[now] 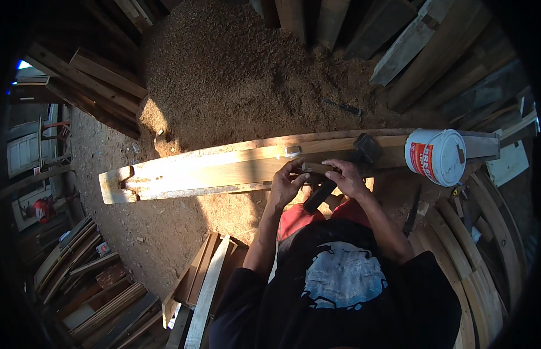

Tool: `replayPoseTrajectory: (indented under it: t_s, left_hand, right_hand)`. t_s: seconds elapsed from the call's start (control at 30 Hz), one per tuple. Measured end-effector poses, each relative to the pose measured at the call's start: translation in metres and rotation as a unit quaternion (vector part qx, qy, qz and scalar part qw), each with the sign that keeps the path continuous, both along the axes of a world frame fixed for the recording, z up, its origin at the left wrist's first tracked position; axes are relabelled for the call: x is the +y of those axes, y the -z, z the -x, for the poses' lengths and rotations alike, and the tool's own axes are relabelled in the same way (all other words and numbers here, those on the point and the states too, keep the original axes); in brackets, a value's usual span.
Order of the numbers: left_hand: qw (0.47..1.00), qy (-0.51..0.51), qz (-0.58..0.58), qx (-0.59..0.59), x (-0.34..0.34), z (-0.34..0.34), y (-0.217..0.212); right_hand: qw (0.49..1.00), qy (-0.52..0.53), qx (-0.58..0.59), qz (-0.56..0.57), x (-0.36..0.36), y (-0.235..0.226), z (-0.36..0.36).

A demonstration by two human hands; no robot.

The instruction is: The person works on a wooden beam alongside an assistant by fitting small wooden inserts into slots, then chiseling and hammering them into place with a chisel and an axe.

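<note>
Between my left hand (288, 182) and my right hand (346, 178) is a small strip of wood (317, 168). The fingers of each hand are closed on one end of it. It is held over the near edge of a long, narrow wooden bench (209, 171). A dark bar (320, 196) slants below my hands, close to my lap. Beyond my right hand a dark block (368, 148) rests on the bench; whether it joins the bar I cannot tell. A small pale piece (292, 151) lies on the bench past my left hand.
A white lidded bucket (453, 157) with a red label stands on the bench's right part. Sawdust (224, 75) is heaped beyond, with a dark narrow tool (343, 107) on it. Stacked boards (107, 75) and curved planks (462, 262) surround the area.
</note>
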State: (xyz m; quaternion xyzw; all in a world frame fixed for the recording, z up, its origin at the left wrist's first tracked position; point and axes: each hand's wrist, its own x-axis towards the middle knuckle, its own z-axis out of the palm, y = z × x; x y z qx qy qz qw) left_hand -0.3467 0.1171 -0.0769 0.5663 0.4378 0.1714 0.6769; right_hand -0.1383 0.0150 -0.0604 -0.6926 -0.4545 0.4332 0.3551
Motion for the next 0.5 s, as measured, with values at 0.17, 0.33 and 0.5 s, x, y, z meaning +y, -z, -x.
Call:
replayPoseTrajectory:
  t_s: [0.17, 0.33, 0.5]
  left_hand:
    - [0.992, -0.066, 0.045, -0.095, -0.014, -0.008, 0.018]
    - [0.954, -0.008, -0.294, 0.062, -0.007, -0.017, -0.010]
    - [0.950, -0.012, -0.303, 0.073, -0.008, -0.014, 0.005]
  right_hand:
    - [0.999, 0.018, -0.013, 0.024, -0.004, 0.009, 0.012]
    - [0.975, 0.136, -0.117, 0.133, -0.040, 0.031, -0.015]
    - [0.942, 0.192, -0.159, 0.226, -0.042, 0.051, -0.020]
